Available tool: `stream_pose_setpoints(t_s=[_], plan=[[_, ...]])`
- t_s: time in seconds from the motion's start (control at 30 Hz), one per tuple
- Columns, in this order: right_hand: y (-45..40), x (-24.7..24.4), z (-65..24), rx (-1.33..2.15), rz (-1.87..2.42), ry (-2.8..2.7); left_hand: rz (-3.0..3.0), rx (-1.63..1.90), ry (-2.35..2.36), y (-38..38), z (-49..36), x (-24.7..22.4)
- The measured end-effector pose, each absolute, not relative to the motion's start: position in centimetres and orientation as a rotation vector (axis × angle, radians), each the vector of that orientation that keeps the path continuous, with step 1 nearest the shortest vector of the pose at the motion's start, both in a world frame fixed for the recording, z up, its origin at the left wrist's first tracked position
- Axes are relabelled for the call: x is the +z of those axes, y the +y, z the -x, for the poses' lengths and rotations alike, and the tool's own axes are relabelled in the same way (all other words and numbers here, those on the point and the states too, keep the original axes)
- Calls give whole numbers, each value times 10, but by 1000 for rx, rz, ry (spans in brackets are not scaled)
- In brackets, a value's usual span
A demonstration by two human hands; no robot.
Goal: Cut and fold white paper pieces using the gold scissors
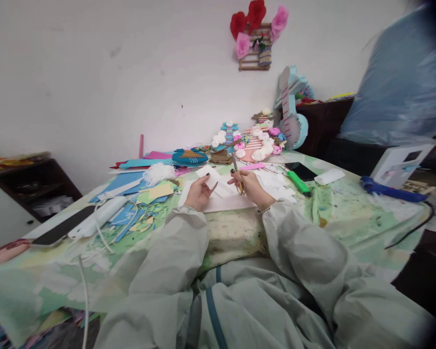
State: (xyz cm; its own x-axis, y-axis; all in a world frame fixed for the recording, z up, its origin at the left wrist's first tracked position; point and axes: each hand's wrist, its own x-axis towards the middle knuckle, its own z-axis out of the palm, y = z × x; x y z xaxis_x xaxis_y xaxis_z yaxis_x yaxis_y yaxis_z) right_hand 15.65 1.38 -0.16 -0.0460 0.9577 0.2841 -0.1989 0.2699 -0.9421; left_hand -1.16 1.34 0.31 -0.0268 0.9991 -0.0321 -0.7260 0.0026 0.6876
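Note:
My left hand (199,192) pinches a small piece of white paper (209,173) between thumb and fingers. Just to its right, my right hand (253,187) grips a pair of scissors (239,182) by the gold handles, with the blades pointing up and away from me. I cannot make out whether the blades are parted. Beneath both hands lies a white sheet (223,204) with more cut white paper on it. White scraps (276,186) are spread just right of my right hand.
Left are a ball of white string (160,173), coloured paper scraps (145,220), a white power strip (97,216) and a phone (63,227). Right lie a green marker (298,182), another phone (300,171) and a blue glue gun (392,190). Paper crafts (254,145) stand against the wall.

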Motion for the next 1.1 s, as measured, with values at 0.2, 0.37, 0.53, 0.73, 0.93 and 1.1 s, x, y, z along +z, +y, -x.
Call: stream_pose_setpoints(t_s=[0.2,0.37,0.53,0.73,0.93,1.1], plan=[[6,-2,-160,1614,532,-1469,-460,1564,563,14,17,9],[2,-1,-160,1732,499,-1716,-397,1560,568,12,17,12],[2,1,-160,1753,483,-1724,-375,1566,542,14,20,11],[2,0,-158,1800,490,-1772,-384,1548,535,15,22,10],[4,-2,-158,1804,459,-1776,-425,1533,524,14,23,9],[7,-4,-158,1796,462,-1770,-452,1518,530,13,23,8]])
